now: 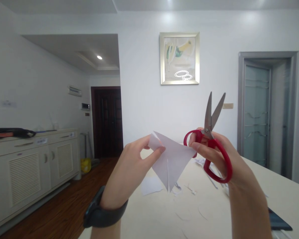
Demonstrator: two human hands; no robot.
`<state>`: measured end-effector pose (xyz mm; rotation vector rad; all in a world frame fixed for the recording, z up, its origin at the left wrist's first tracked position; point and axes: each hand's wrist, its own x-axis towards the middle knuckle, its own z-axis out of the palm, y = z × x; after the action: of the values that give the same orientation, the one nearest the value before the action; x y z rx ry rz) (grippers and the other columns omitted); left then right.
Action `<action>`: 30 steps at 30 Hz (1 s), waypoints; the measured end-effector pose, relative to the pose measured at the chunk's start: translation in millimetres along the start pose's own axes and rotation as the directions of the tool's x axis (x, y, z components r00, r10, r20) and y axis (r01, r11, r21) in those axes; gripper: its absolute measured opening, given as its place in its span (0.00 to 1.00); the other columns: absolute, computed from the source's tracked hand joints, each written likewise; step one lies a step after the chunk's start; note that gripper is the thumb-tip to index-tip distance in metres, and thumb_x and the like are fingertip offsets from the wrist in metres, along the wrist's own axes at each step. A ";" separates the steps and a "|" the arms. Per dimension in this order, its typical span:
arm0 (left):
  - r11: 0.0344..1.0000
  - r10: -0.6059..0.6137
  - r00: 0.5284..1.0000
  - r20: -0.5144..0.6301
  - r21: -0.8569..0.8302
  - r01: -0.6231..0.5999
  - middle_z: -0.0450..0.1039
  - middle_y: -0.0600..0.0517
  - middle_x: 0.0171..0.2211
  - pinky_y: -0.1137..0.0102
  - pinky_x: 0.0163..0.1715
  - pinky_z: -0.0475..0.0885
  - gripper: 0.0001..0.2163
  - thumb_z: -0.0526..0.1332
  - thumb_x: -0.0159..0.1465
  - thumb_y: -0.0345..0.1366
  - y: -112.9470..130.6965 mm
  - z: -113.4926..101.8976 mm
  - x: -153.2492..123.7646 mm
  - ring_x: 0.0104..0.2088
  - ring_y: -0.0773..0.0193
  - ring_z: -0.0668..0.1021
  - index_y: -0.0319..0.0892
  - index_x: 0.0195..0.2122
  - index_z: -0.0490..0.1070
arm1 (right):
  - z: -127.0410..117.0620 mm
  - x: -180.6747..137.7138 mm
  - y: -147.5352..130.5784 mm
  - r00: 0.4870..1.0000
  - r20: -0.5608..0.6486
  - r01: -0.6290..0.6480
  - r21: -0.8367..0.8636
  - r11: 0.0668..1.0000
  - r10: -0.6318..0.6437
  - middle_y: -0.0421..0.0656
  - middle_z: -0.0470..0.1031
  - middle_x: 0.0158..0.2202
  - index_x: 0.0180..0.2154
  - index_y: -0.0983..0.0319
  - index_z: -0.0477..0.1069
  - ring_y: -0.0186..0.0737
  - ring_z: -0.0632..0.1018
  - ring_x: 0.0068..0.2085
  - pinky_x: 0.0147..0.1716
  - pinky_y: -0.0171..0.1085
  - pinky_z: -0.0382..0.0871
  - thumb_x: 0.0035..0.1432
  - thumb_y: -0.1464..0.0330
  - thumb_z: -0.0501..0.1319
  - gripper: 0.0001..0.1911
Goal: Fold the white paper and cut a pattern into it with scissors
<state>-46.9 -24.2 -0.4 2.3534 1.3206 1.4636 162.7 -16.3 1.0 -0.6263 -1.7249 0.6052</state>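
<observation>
A folded piece of white paper (173,159) is raised above the table, one corner pointing down and a slit or fold edge running up from that tip. My left hand (137,159) pinches its upper left part between thumb and fingers. Red-handled scissors (218,146) hang on my right hand (220,151), blades spread and pointing upward, away from the paper. The thumb and fingertips of that same hand hold the paper's right corner. Some of the right fingers are hidden behind the handles.
The white table (259,176) bears a flat sheet of paper (150,185), several thin paper scraps (190,190) and a dark flat object (279,219) at the right. A white cabinet (35,169) stands along the left wall. Behind are a framed picture (179,58) and a dark door (107,122).
</observation>
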 end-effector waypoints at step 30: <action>0.999 0.037 0.975 0.219 -0.035 -0.030 0.75 0.56 0.30 0.74 0.19 0.62 0.07 0.58 0.60 0.41 1.9 5.3 -0.1 0.24 0.66 0.72 0.45 0.34 0.72 | -10.8 -3.5 11.0 0.949 0.246 -0.079 -0.417 0.906 0.196 0.36 0.60 0.27 0.28 0.59 0.59 0.34 0.62 0.28 0.24 0.34 0.56 0.60 0.63 0.58 0.11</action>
<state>-41.6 -23.5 -2.5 2.4437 1.1996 1.1794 175.0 -10.0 -6.6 -0.9994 -2.1127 0.4528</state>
